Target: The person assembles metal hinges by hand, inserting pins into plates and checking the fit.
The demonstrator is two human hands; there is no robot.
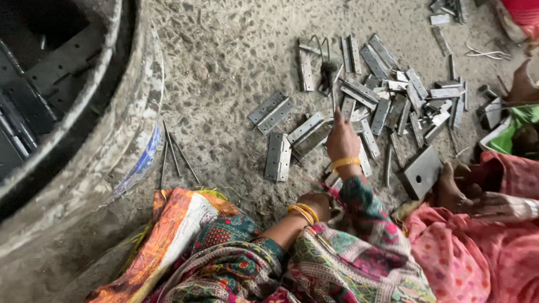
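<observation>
— What is the right hand [341,141] doing?
— Its fingers pinch a thin metal pin [332,96] over the flat grey metal hinges [387,98] (far right floor).
— And the left hand [318,203]?
— Near the lap; maybe curled, I cannot tell.

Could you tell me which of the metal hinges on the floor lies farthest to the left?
The opened hinge lying slanted, alone on bare floor, left of the main pile.

left hand [318,203] mostly hidden behind patterned sleeve [359,196], grip unreadable. metal block [420,171] right of it partly covered by a foot. tub [67,101] cut off by left edge.
</observation>
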